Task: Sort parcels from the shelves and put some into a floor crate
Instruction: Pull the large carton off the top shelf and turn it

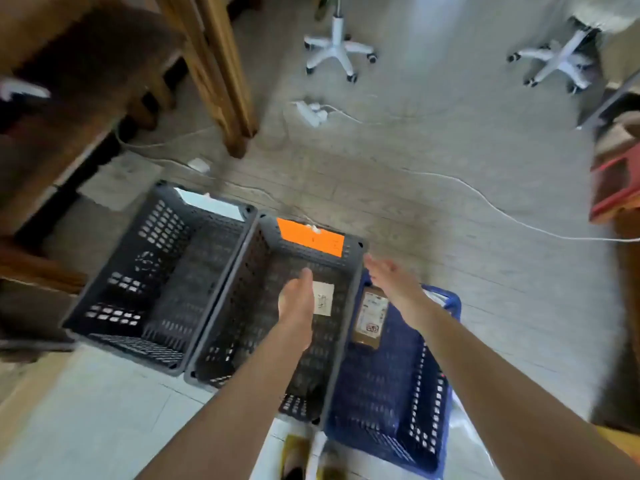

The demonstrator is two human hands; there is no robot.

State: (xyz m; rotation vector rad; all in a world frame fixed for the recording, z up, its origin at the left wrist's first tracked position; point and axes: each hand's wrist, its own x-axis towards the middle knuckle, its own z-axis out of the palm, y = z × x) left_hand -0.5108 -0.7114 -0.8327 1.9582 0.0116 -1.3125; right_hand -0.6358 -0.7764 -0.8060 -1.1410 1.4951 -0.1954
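Three floor crates stand side by side below me. The left dark grey crate (114,292) carries a white label on its far rim. The middle dark grey crate (242,271) has an orange label, and a dark parcel with a white label (323,299) lies inside it. The blue crate (391,393) on the right holds a brown parcel (371,317) with a printed label. My left hand (298,299) hovers open over the middle crate, beside the dark parcel. Above the rim between the middle and blue crates, my right hand (388,275) is open and holds nothing.
A wooden shelf frame and post (214,74) stand at the upper left. Two white wheeled chair bases (337,50) sit on the far floor. A white power strip (311,110) and cables trail across the floor. A red crate (614,188) is at the right edge.
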